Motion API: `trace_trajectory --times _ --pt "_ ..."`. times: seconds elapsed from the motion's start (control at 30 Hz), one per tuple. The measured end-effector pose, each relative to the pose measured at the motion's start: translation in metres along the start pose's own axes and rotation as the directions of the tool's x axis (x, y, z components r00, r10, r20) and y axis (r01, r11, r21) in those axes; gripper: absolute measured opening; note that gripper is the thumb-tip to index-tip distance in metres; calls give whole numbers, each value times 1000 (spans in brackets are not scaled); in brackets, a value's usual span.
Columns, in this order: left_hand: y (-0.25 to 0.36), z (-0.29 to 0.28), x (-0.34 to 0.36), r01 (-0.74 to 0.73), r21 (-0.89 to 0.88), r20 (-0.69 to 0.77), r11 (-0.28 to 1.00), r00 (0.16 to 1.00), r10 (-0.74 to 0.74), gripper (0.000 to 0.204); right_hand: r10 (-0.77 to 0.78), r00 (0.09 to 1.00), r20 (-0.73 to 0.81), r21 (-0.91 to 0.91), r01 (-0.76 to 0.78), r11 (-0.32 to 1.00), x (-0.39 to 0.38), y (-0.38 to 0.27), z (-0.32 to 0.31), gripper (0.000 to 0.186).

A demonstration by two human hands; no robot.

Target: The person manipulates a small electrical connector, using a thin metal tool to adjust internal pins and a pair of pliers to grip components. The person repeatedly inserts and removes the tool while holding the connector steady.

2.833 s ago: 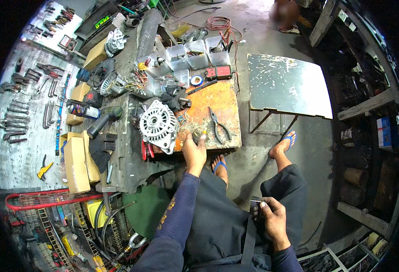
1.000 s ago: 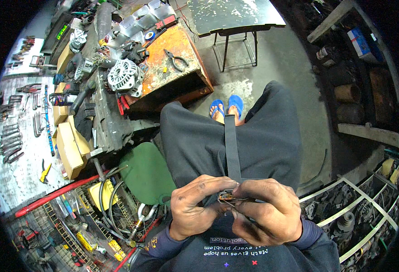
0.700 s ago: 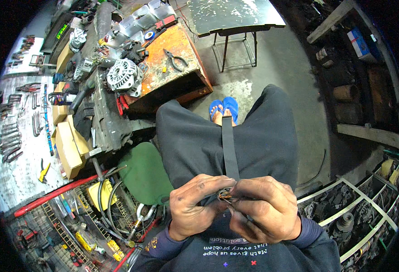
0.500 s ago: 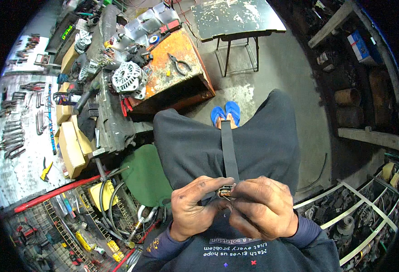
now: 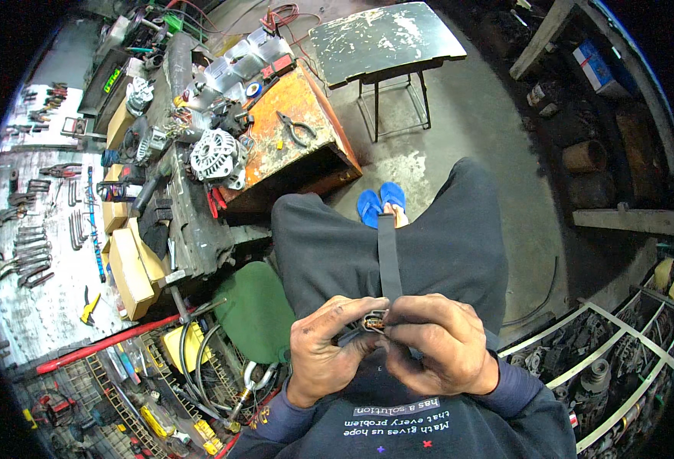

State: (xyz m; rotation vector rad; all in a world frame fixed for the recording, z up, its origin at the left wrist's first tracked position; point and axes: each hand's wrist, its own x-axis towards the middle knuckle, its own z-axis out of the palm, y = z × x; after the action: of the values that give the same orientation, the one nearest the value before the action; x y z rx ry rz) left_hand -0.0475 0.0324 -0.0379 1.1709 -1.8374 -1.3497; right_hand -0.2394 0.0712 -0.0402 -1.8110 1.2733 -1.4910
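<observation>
My left hand point(image 5: 333, 348) and my right hand point(image 5: 436, 340) meet low in the middle, in front of my dark top, fingers closed round a small dark piece point(image 5: 375, 320) with copper-coloured metal inside, like a connector. A thin metal bit lies across it, partly hidden by my right fingers. Behind the piece a grey strap point(image 5: 389, 252) lies along my dark trousers, above my feet in blue flip-flops point(image 5: 381, 197).
A cluttered bench with alternators point(image 5: 216, 157), an orange wooden box point(image 5: 295, 99) with pliers point(image 5: 295, 128), a tool board point(image 5: 38, 229) and a green seat point(image 5: 249, 310) lie left. Ahead stands a worn metal table point(image 5: 383, 38); shelves point(image 5: 624, 218) and a parts rack point(image 5: 605, 340) line the right.
From a reach toward the bench, my hands have come together at my front round the small piece. Since then my fingers have shifted only slightly; the view has tilted a little.
</observation>
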Motion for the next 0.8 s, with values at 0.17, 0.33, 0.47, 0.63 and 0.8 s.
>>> trace_trajectory --times 0.17,0.33,0.47,0.63,0.8 --pt "31 -70 54 -47 617 -468 786 781 414 27 233 923 -306 71 -222 973 -3 2 -21 17" --pt "-66 -100 136 -388 921 363 33 826 -431 11 531 794 -294 192 -496 847 1 29 -25 11" --pt "-37 -68 125 -179 778 104 602 982 157 32 423 839 -342 48 -434 900 -18 36 -31 13" --pt "-21 -5 57 108 -201 25 974 994 -105 33 288 920 -265 109 -268 957 1 12 -16 18" --pt "-11 -2 23 9 -246 -5 969 1000 -11 37 178 981 -81 189 -160 969 23 -6 -15 27"
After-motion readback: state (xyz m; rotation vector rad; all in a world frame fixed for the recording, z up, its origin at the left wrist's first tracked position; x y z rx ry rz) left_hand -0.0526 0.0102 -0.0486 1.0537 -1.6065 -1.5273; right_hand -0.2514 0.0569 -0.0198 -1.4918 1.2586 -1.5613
